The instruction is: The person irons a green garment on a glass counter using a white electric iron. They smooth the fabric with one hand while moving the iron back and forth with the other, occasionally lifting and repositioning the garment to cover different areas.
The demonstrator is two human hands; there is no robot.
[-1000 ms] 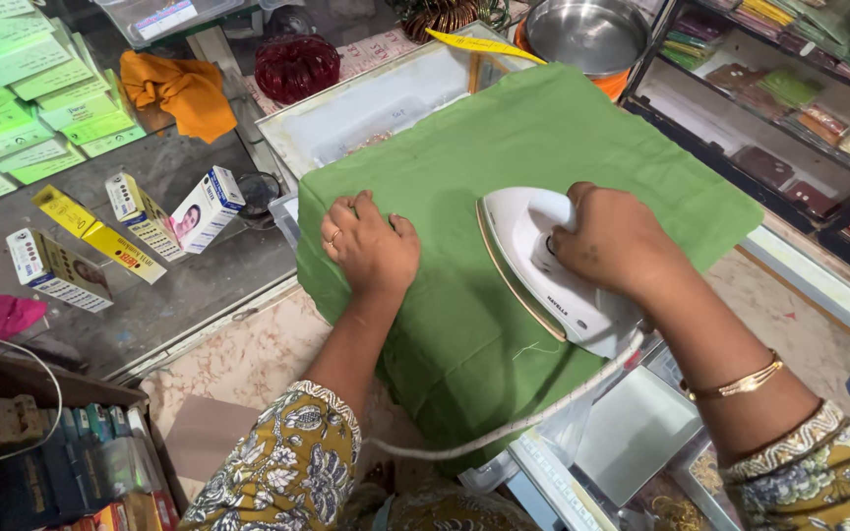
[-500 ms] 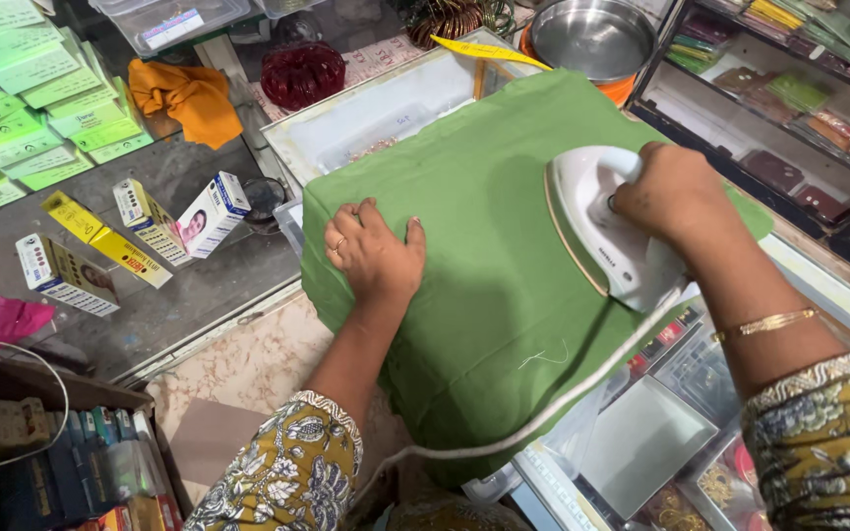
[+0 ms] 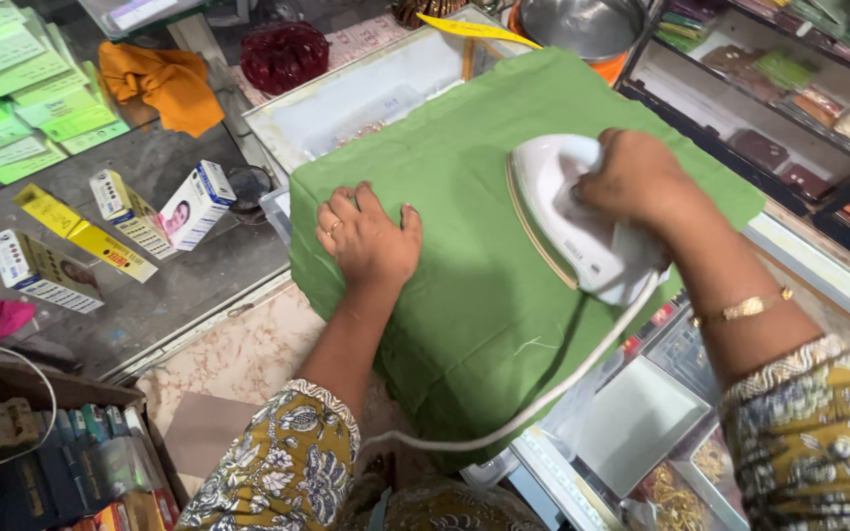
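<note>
A green cloth (image 3: 484, 285) lies spread over a glass counter top. My left hand (image 3: 371, 236) rests flat on its left part, fingers spread, pressing it down. My right hand (image 3: 637, 177) grips the handle of a white electric iron (image 3: 568, 221), which sits on the cloth's right half with its tip pointing away from me. The iron's white cord (image 3: 533, 403) runs down across the cloth's near edge towards my body.
Small boxes (image 3: 194, 202) and green packets (image 3: 12, 88) lie on the dark counter at left, with an orange rag (image 3: 164, 84) and a dark red bowl (image 3: 282, 54). A steel pot (image 3: 582, 25) stands behind the cloth. Glass display shelves (image 3: 789, 108) are at right.
My right hand has slid the iron away from me and to the right across the cloth. My left hand stays pressed on the cloth's left part.
</note>
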